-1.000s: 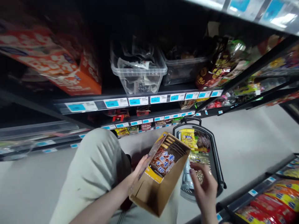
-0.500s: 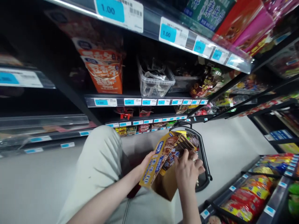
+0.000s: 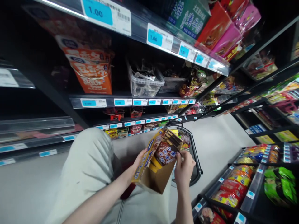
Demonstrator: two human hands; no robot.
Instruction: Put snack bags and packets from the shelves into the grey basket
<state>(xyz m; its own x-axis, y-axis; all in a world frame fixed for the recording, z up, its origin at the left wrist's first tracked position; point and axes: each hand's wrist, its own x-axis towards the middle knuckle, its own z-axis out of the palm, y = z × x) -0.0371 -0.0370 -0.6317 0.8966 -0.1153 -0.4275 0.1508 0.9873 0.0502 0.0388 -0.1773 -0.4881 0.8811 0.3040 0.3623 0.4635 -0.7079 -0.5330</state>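
My left hand (image 3: pixel 139 159) grips the left side of an open yellow-brown cardboard box (image 3: pixel 161 179), tilted above my lap. Brown snack packets with blue-and-white lettering stand in its far part; the near part shows bare cardboard and some yellow packets (image 3: pixel 155 165). At the box's right edge, the fingers of my right hand (image 3: pixel 185 163) are closed in a pinch on the corner of a brown snack packet (image 3: pixel 165 153). The fingertips are partly hidden. Just beyond the box, on the floor, stands a black-rimmed shopping basket (image 3: pixel 198 161) with packaged goods inside.
Shelves with price tags (image 3: pixel 140 102) run ahead, holding orange bags (image 3: pixel 93 73), a clear plastic tub (image 3: pixel 146 82) and green boxes (image 3: pixel 191 18). A low rack with red and yellow packets (image 3: pixel 231 186) stands at the right. My bent knee (image 3: pixel 93 149) rises at left.
My right hand's fingers have drawn together at the box's right edge. The brown packet now shows more of its front, and yellow packets show below it. The view has shifted right.
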